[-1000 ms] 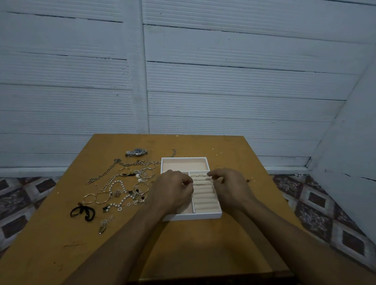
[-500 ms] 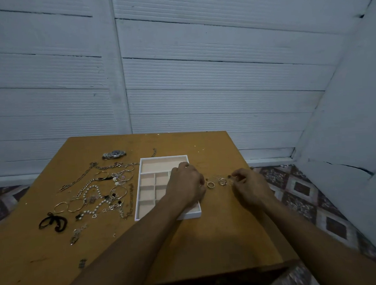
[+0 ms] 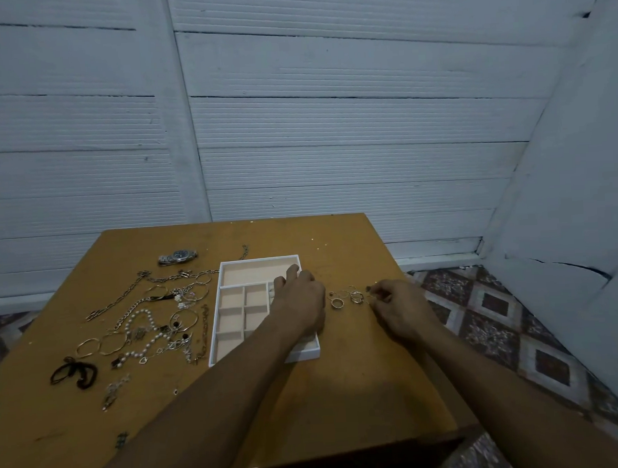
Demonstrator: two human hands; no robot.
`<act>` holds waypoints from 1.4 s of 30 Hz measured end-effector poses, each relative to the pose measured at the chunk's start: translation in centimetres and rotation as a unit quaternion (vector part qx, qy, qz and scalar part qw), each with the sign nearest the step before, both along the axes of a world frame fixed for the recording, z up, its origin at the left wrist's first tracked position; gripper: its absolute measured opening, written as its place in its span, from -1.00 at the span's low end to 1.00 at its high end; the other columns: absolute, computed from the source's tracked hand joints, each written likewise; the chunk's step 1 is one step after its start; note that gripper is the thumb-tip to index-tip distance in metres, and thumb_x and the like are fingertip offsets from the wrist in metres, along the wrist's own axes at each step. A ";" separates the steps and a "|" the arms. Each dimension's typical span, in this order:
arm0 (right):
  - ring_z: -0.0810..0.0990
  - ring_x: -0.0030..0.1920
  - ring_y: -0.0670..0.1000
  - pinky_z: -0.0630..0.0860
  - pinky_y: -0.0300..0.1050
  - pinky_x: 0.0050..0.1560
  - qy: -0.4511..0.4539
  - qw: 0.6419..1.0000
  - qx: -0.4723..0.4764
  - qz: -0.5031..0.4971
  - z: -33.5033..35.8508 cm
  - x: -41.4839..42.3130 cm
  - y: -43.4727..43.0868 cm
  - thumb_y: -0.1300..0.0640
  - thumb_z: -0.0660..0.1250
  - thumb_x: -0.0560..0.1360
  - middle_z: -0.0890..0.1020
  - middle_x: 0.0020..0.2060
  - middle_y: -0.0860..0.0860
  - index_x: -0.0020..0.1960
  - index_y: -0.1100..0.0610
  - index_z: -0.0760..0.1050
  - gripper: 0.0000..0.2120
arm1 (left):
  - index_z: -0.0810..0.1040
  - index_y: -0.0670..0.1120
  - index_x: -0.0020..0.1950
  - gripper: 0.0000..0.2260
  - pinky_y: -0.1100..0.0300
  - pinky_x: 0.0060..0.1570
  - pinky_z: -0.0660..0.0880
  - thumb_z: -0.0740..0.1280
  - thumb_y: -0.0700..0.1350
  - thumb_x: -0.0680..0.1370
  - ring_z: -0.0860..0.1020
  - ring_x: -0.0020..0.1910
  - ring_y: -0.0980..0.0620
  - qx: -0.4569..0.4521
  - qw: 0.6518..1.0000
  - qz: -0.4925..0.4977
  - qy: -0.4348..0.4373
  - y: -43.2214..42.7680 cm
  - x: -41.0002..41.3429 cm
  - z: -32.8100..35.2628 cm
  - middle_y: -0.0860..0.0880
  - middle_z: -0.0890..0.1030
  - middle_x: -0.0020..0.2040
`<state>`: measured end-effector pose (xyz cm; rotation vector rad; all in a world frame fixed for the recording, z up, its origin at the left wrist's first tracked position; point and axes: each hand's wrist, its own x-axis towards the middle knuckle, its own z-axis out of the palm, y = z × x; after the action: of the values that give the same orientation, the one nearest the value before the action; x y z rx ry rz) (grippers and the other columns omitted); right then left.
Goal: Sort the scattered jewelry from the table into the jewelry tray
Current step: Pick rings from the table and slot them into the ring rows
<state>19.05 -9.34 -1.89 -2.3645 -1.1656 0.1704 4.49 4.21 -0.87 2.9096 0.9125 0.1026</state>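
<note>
White ribbed wall panels (image 3: 332,161) rise behind a mustard-brown table (image 3: 344,393), and patterned floor tiles (image 3: 491,331) show past the table's 3 o'clock edge. At the middle of the table sits the jewelry tray (image 3: 216,310), white-rimmed with a peach lining. It has one long compartment at its 12 o'clock end and small square cells below that.

The left forearm comes in from 7 o'clock and crosses the tray's near corner. The left hand (image 3: 298,302) lies palm down over the tray's 3 o'clock side, knuckles up, with the fingers bent down toward the lining and one finger stretched toward 12 o'clock. I cannot tell whether those fingers grasp anything, as their tips are hidden.

The right forearm comes in from 5 o'clock. The right hand (image 3: 399,307) sits on the table at 3 o'clock of the tray, clear of it, wrist low and fingers curled. Its thumb and forefinger pinch a small ring (image 3: 370,298). Between the two hands lie more loose rings (image 3: 343,298), just beside the tray.

At 9 o'clock of the tray spreads the tangled heap of chains and bangles (image 3: 161,313), with a pearl strand (image 3: 140,319) in it. A wristwatch (image 3: 177,256) lies at 11 o'clock, and a black hair tie (image 3: 73,373) at 8 o'clock.
</note>
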 end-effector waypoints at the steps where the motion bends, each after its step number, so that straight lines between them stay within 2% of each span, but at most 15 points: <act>1: 0.54 0.04 -0.03 0.48 -0.14 0.04 -0.001 1.000 -0.005 0.000 0.0 0.0 0.0 0.09 0.29 0.55 0.61 0.08 -0.01 0.23 0.07 0.56 -0.73 | 0.60 -0.04 0.16 -0.76 -0.08 0.29 0.19 0.32 -0.07 0.51 0.17 0.42 -0.14 0.004 1.000 -0.001 0.001 0.0 0.2 -0.1 -0.06 0.42 0.33; 5: 0.56 -0.02 -0.02 0.52 -0.08 0.05 -0.006 1.000 -0.015 0.008 0.1 0.0 0.3 0.05 0.29 0.56 0.62 -0.01 0.00 0.20 0.05 0.59 -0.75 | 0.60 -0.04 0.14 -0.76 -0.09 0.27 0.22 0.36 -0.07 0.49 0.19 0.40 -0.14 0.004 1.000 0.001 0.014 0.1 0.6 -0.1 -0.07 0.42 0.32; 9: 0.56 -0.06 -0.04 0.53 -0.08 0.06 0.004 1.000 -0.018 0.005 0.2 -0.2 0.6 0.08 0.32 0.55 0.65 -0.02 0.00 0.14 0.07 0.62 -0.79 | 0.60 -0.03 0.11 -0.80 -0.07 0.24 0.24 0.35 -0.09 0.49 0.23 0.36 -0.10 0.006 1.000 -0.003 -0.007 0.0 0.8 -0.2 -0.06 0.45 0.27; 12: 0.52 -0.08 -0.06 0.50 -0.10 0.00 0.010 0.999 -0.031 -0.004 0.2 0.0 0.9 0.14 0.33 0.54 0.59 -0.09 -0.06 0.05 0.07 0.61 -0.87 | 0.61 -0.03 0.10 -0.81 -0.06 0.25 0.23 0.32 -0.05 0.53 0.24 0.35 -0.08 0.003 0.999 -0.022 -0.026 -0.1 0.7 0.0 -0.05 0.47 0.25; 16: 0.45 -0.17 -0.11 0.35 -0.18 -0.10 0.025 0.999 -0.032 -0.014 0.0 0.1 1.0 0.22 0.31 0.54 0.44 -0.27 -0.19 -0.09 0.07 0.50 -0.92 | 0.61 0.03 -0.01 -0.90 0.02 0.18 0.23 0.37 -0.04 0.50 0.31 0.27 -0.05 -0.012 0.998 -0.036 -0.058 -0.3 0.4 1.1 0.00 0.53 0.15; 21: 0.52 -0.10 0.00 0.48 -0.07 -0.05 0.046 0.997 -0.045 -0.037 0.0 0.0 1.2 0.19 0.33 0.52 0.54 -0.19 -0.04 -0.14 0.06 0.48 -0.91 | 0.59 0.00 -0.05 -0.91 0.14 0.00 0.28 0.34 -0.16 0.50 0.50 0.04 0.01 -0.035 0.990 -0.042 -0.133 0.3 -0.3 1.8 0.06 0.66 -0.08; 25: 0.53 -0.10 -0.01 0.50 -0.03 -0.02 0.046 0.997 -0.049 -0.048 0.0 -0.3 1.0 0.19 0.30 0.54 0.58 -0.19 -0.03 -0.15 0.09 0.48 -0.91 | 0.62 -0.02 -0.06 -0.91 0.23 -0.14 0.44 0.35 -0.18 0.51 0.58 -0.09 0.03 -0.098 0.979 -0.028 -0.175 0.7 -1.0 1.9 0.04 0.66 -0.11; 30: 0.54 -0.10 0.02 0.53 0.00 -0.03 0.023 0.997 -0.047 -0.048 0.1 -0.6 0.8 0.14 0.34 0.52 0.58 -0.14 0.02 -0.10 0.09 0.47 -0.94 | 0.68 -0.11 -0.02 -0.89 0.22 -0.05 0.50 0.38 -0.20 0.51 0.60 -0.08 0.02 -0.136 0.968 -0.014 -0.212 1.7 -2.2 2.3 -0.04 0.68 -0.08; 35: 0.56 -0.07 0.04 0.55 0.04 0.03 0.016 0.994 -0.074 -0.073 0.2 -1.0 1.0 0.08 0.33 0.54 0.60 -0.11 0.06 -0.02 0.15 0.51 -0.87 | 0.68 -0.13 0.04 -0.85 0.32 -0.06 0.39 0.33 -0.24 0.54 0.57 -0.02 0.04 -0.134 0.965 -0.005 -0.226 2.3 -4.1 2.5 -0.06 0.66 0.00; 37: 0.56 -0.05 0.04 0.55 0.02 0.03 0.009 0.993 -0.094 -0.075 0.2 -1.1 1.0 0.05 0.32 0.55 0.61 -0.07 0.08 0.03 0.16 0.51 -0.82 | 0.68 -0.13 0.03 -0.84 0.34 -0.10 0.36 0.32 -0.25 0.55 0.55 -0.06 0.08 -0.140 0.962 0.004 -0.235 2.3 -4.9 2.6 -0.06 0.66 0.00; 40: 0.56 -0.04 0.06 0.54 -0.03 -0.03 0.009 0.992 -0.102 -0.073 0.4 -1.4 0.7 0.04 0.31 0.55 0.59 -0.05 0.08 0.07 0.17 0.45 -0.79 | 0.68 -0.12 0.02 -0.86 0.34 -0.11 0.39 0.33 -0.24 0.55 0.54 -0.11 0.11 -0.163 0.957 0.014 -0.239 2.4 -6.1 2.7 -0.04 0.67 -0.02; 42: 0.55 -0.08 0.06 0.53 -0.01 -0.08 0.015 0.994 -0.089 -0.062 0.7 -1.8 0.5 0.08 0.30 0.56 0.58 -0.09 0.06 0.03 0.15 0.42 -0.85 | 0.68 -0.11 0.01 -0.87 0.29 -0.08 0.44 0.35 -0.22 0.54 0.57 -0.09 0.08 -0.175 0.954 0.025 -0.241 2.6 -6.8 2.8 -0.05 0.67 -0.02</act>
<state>17.29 -8.82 -1.19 -2.5725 -1.0223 0.2776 -2.33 6.77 1.89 2.3734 0.8146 0.5638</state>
